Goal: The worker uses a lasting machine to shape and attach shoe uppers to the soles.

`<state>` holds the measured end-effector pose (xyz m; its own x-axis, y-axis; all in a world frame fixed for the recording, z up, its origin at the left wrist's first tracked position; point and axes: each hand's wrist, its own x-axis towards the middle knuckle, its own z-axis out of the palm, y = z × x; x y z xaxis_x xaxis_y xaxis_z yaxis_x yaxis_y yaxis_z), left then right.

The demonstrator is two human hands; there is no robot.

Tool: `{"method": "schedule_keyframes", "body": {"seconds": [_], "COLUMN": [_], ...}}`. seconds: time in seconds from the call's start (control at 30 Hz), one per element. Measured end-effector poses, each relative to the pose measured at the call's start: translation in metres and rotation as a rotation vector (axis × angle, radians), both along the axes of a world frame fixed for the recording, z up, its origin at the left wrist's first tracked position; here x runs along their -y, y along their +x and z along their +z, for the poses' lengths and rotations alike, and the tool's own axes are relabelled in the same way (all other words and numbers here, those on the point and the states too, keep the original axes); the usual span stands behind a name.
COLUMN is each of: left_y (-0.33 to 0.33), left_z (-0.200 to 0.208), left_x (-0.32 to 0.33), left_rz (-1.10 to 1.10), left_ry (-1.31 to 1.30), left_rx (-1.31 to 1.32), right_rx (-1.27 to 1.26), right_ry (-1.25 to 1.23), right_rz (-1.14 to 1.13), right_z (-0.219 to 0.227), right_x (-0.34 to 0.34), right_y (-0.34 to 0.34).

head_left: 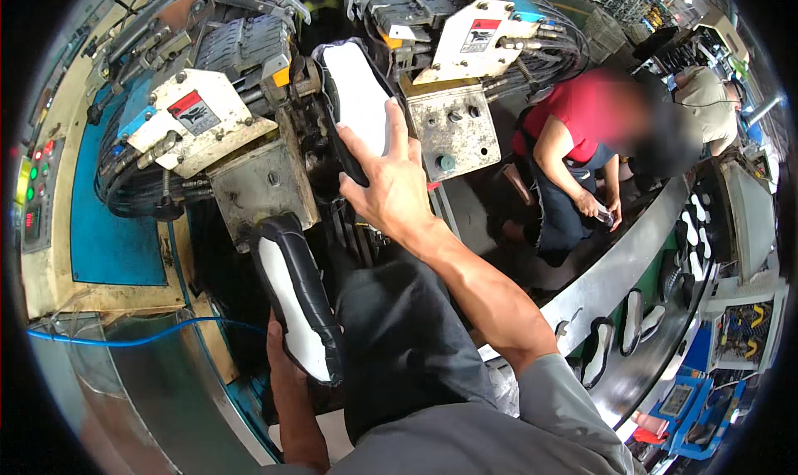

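Upper shoe (359,93) in machine (249,134), lower shoe (298,300) before it.

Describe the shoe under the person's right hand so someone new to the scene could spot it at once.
Start at the big grey and cream machine ahead. In its central gap stands a black shoe with a white sole facing out, the right hand pressing on it. Unlike the similar black-and-white shoe in the left hand, it sits higher, inside the machine.

The right arm stretches forward and up from the lower edge, forearm bare below a grey sleeve, its right hand (384,178) spread with fingers extended and thumb apart in a loose grip, while the left hand (283,354) sits low, curled closed, forearm nearly vertical.
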<state>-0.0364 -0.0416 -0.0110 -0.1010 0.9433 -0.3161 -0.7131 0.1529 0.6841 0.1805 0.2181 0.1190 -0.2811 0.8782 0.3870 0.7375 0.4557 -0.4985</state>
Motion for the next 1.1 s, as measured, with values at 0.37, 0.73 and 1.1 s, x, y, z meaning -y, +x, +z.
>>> {"method": "schedule_keyframes", "body": {"seconds": [0.37,0.73,1.1], "left_y": [0.049,0.059,0.066], "left_z": [-0.021,-0.007,0.022], "left_x": [0.038,0.001,0.017], "left_rz": [-0.046,-0.129,-0.172], "left_ry": [-0.380,-0.386,-0.028], "left_rx": [-0.176,-0.182,-0.021], "right_rx": [-0.267,-0.229,0.320], "right_ry": [-0.315,-0.199,0.155], "right_rz": [0.081,0.292,0.138], "right_z": [-0.143,-0.150,0.017], "right_x": [0.028,0.060,0.006], "right_y": [0.045,0.069,0.015]}}
